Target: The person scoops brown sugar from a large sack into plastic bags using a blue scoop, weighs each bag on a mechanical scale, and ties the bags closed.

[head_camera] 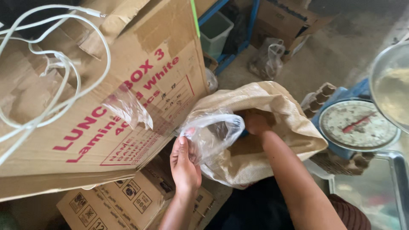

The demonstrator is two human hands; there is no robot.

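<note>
My left hand [185, 164] grips the rim of a small clear plastic bag [213, 134], holding its mouth open beside a big woven tan sack [272, 115]. My right hand [255, 123] reaches down into the sack's open mouth; its fingers are hidden inside, so what they hold cannot be told. The plastic bag touches the sack's edge.
A large cardboard box [106, 106] with red print and a white cable [64, 64] on top stands at left, smaller boxes [128, 200] below it. A dial weighing scale [358, 125] with a metal pan [390, 85] sits at right. Bags and a bin lie on the floor behind.
</note>
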